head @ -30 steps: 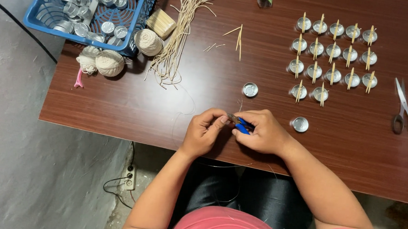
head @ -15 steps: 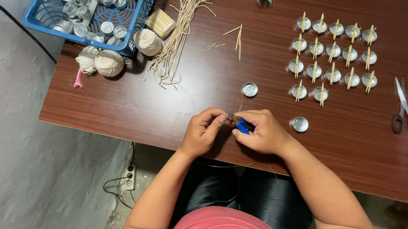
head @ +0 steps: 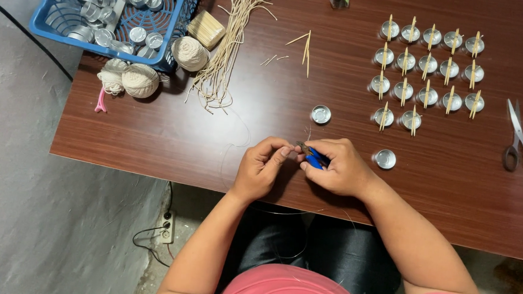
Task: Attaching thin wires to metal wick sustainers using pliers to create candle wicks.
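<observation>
Both hands meet near the front edge of the tabletop (head: 153, 134), about mid-width. Right hand (head: 339, 167) has its fingers wrapped around small blue-handled pliers (head: 313, 158), metal tips pointing toward the left hand (head: 262, 167). Left fingers (head: 279, 157) pinched tight on something tiny at the plier tips, likely a wick tab or thread end, too small to tell. Thin pale thread trails from the hands across the wood and over the front edge. Progress, judged from the layout: toward the back right corner, rows of small round metal cups with sticks laid across (head: 427, 63) look finished, the front row short. Two empty cups, one (head: 321, 114) just behind the hands, one (head: 385, 159) just right of the right hand, have no stick, so look still to do. Many more empty cups sit in the blue basket (head: 51, 28) at the back left corner, so plenty left. Beside the basket: balls of cream twine (head: 140, 80), a bundle of flat sticks (head: 206, 28), loose pale wick strands (head: 228, 48). Scissors (head: 519, 135) near the right edge, untouched.
</observation>
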